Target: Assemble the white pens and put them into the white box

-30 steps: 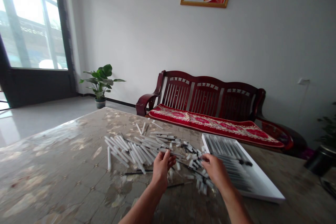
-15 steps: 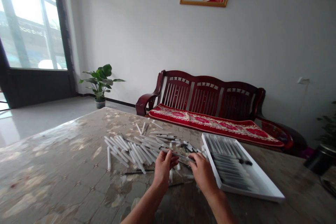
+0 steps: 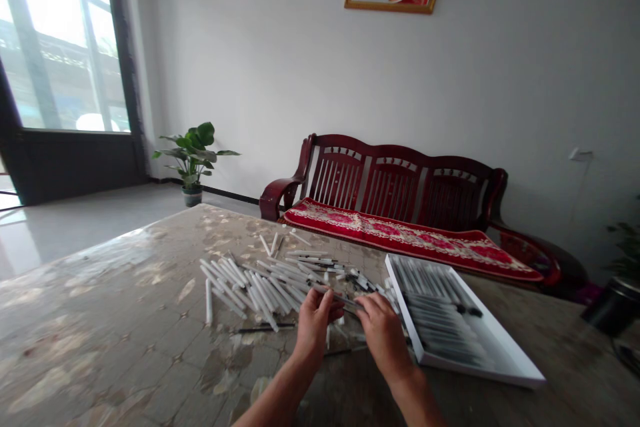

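Between my hands is a thin pen, partly hidden by the fingers. My left hand (image 3: 316, 323) pinches its left part, and my right hand (image 3: 381, 328) has its fingers closed round the right end. Just left of the hands lies a pile of white pen barrels (image 3: 257, 287) on the patterned table (image 3: 125, 340). Small black and white pen parts (image 3: 361, 280) are scattered behind my right hand. To the right stands a white box (image 3: 505, 360) holding rows of assembled-looking pens (image 3: 445, 330).
A dark red wooden bench (image 3: 390, 180) with a red floral cover (image 3: 410, 230) stands behind the table. One potted plant (image 3: 193, 157) is at the left, and a black container (image 3: 613, 307) is at the right edge.
My right hand has moved slightly left, closer to my left hand, along the pen. The pile and the box look the same.
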{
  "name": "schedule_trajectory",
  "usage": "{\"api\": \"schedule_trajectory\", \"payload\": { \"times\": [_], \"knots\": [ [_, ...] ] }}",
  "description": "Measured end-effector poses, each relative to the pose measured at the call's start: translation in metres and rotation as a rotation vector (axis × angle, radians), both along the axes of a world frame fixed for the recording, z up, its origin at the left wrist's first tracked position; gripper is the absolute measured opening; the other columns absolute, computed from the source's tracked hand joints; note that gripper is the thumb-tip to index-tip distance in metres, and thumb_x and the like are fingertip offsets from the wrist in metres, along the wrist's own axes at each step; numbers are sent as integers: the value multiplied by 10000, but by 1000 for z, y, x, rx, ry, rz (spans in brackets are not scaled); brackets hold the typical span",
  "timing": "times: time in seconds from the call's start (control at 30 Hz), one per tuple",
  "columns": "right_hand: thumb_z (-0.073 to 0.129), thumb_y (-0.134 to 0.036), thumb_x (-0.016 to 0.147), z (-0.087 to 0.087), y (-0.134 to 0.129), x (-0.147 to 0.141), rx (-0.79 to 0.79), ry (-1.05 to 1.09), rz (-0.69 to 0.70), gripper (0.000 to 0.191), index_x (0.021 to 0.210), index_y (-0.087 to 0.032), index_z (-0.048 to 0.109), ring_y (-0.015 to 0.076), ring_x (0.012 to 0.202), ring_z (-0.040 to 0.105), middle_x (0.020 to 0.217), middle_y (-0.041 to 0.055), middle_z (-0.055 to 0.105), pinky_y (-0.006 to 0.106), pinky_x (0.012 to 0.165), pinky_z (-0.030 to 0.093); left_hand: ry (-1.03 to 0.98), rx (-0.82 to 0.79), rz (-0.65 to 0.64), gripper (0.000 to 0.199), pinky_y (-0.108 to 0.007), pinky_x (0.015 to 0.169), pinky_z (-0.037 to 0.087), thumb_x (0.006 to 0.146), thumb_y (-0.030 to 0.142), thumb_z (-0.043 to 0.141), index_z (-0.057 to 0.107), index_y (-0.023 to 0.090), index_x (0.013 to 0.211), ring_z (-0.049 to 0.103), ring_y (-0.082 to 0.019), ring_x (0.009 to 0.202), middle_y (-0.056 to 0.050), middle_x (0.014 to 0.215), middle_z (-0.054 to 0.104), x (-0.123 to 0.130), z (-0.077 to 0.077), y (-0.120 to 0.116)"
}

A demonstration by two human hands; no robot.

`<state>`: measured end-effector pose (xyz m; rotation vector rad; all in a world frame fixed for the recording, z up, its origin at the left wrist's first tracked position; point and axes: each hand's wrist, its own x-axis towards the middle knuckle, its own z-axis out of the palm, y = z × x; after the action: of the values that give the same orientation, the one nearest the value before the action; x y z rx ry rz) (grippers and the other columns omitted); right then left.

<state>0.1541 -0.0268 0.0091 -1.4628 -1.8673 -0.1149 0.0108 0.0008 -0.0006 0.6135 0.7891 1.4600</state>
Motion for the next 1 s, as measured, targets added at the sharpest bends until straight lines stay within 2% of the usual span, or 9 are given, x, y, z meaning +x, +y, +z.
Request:
{"api": "schedule_trajectory", "payload": {
  "times": [0.1,0.2,0.37,0.43,0.6,0.67,0.77,0.87,1.0],
  "knots": [
    [602,-62,777,3,0,-1,-41,65,11,228,899,-216,718,227,908,661,909,55,707,325,842,500,11,26,-13,517,-232,551,537,509,532,844,578,165,757,687,-148,594,-9,672,710,0,-1,-1],
    [627,-105,747,8,1,2,-185,231,25,178,839,-213,734,223,861,672,873,47,726,311,798,506,31,86,-37,487,-242,575,547,554,516,835,591,164,784,686,-147,612,-17,704,719,-3,-1,-3],
    [626,-215,712,13,4,10,-537,548,85,150,806,-190,739,191,656,646,722,16,710,238,516,465,56,150,-114,461,-250,597,556,603,494,824,593,165,829,684,-147,633,-21,735,722,-6,-1,-2],
    [621,-239,700,16,3,10,-600,593,104,182,828,-181,737,186,633,634,735,18,711,227,468,436,62,153,-137,460,-248,595,555,604,489,825,592,164,831,681,-143,628,-15,738,718,-6,-2,-1],
    [594,-279,757,28,0,10,-426,398,157,189,836,-201,747,198,810,664,838,32,743,267,724,482,103,109,-146,510,-258,576,552,586,531,807,595,171,879,695,-165,644,-10,741,708,-3,-1,0],
    [574,-315,780,29,5,21,-380,365,128,220,849,-200,749,212,833,669,855,44,750,284,763,478,127,88,-144,555,-272,574,552,612,572,766,590,178,960,704,-176,656,-32,797,724,-3,-1,-1],
    [561,-382,778,24,16,52,-329,428,36,286,861,-179,743,235,822,677,853,67,758,304,755,488,159,66,-93,598,-277,550,540,652,618,700,566,183,1039,701,-177,639,-55,840,731,-3,-1,-1],
    [551,-418,754,17,27,92,-275,482,-106,339,866,-156,734,249,826,687,857,85,761,309,751,508,214,66,-24,577,-265,520,519,666,617,674,568,178,1026,683,-166,608,-47,815,719,-3,-5,1],
    [515,-409,775,14,31,139,-268,435,-283,352,886,-153,730,248,840,699,867,90,763,299,734,522,282,84,-26,524,-253,501,501,678,579,664,580,174,1000,661,-153,589,-43,810,715,-4,-9,1]
  ]
}}
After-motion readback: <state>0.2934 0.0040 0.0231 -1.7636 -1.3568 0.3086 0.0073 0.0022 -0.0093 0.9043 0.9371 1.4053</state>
